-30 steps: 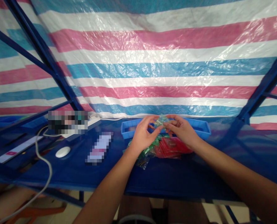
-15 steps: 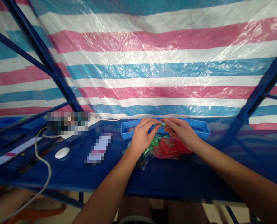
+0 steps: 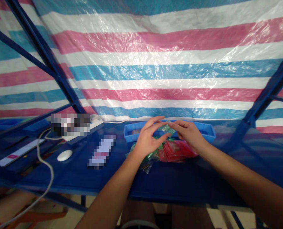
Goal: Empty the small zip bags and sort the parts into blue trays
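My right hand [image 3: 187,132] pinches a small clear plastic bag with a green tint [image 3: 168,128] between thumb and fingertips. My left hand [image 3: 151,136] is open beside it, thumb and fingers spread apart around the bag's left side. Beneath both hands lies a heap of green and clear plastic bags [image 3: 153,156], partly hidden by my left hand. Right of that heap is a stack of flat red plastic bags [image 3: 177,152], under my right hand. Behind the hands stands a long, shallow blue tray [image 3: 131,137].
Left on the blue table [image 3: 179,181] are a white computer mouse [image 3: 64,155], a phone-like blurred object [image 3: 102,152] and a white cable [image 3: 50,178]. Blue metal posts [image 3: 60,82] frame a striped plastic sheet [image 3: 165,70] behind. Another person's limb [image 3: 12,203] shows at lower left.
My left hand has opened, its fingers spreading away from the pinched bag. More of the greenish bag now shows at my right fingertips.
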Demonstrator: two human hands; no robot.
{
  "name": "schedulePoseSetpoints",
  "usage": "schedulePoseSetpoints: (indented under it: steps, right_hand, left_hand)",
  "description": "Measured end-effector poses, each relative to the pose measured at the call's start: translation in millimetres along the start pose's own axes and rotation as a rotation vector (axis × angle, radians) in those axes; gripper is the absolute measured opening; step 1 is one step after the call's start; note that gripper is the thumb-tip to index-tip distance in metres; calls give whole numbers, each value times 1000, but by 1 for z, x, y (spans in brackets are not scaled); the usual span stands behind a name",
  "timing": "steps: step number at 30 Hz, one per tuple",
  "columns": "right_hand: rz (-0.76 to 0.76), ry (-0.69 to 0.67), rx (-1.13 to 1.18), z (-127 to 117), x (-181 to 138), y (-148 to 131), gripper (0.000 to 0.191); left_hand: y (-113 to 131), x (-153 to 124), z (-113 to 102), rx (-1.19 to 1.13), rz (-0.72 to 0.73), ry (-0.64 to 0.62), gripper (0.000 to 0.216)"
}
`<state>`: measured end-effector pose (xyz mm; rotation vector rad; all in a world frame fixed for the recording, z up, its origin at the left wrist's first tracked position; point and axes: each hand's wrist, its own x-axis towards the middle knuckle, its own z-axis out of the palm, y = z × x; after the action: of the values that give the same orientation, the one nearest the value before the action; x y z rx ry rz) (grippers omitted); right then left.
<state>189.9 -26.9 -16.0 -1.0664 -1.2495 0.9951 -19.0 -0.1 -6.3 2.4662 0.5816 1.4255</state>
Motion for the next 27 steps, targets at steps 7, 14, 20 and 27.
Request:
schedulePoseSetpoints:
  steps: [7,14,20,27]
  right_hand:
    - [104,-102,188,-1,1,4,43]
    - [76,-99,109,1,1,3,43]
    - [-259,25,-208,5,-5,-1,47]
    - [-576,-163,-516,-1,-7,-6,32]
  left_hand:
    - [1,1,-1,5,88,-40,40]
    - [-7,-2,7,-179,-176,30,24]
    - [-19,-1,9,-331,-336,152,27]
    - [-18,2,5,-585,-520,83,36]
